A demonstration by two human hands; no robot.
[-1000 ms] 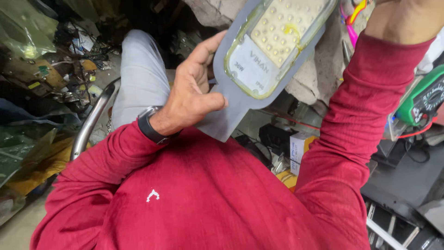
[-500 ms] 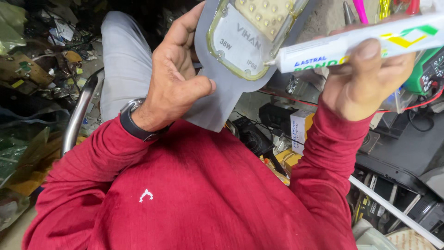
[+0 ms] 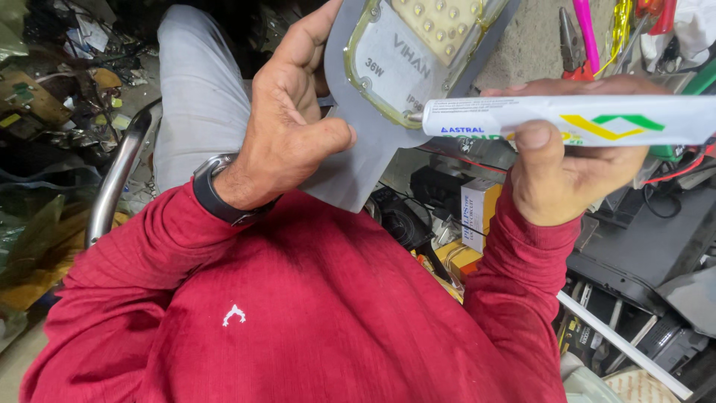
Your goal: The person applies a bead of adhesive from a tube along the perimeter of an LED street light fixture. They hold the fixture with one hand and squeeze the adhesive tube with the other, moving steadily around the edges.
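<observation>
Cluttered workshop; grey LED lamp (image 3: pixel 388 82), yellowish seal, white tube (image 3: pixel 567 119) touching.

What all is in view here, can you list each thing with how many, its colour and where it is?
LED lamp housing: one, grey with a yellowish seal, top centre, held up.
Adhesive tube: one, white, nozzle at the lamp's seal, right.
Small boxes: a few, white and yellow, below the lamp.
Hand tools: several, pink and red handles, top right.
Chair armrest: one, chrome, left.
Wristwatch: one, dark, left wrist.
Left hand: grips the lamp.
Right hand: grips the tube.
</observation>
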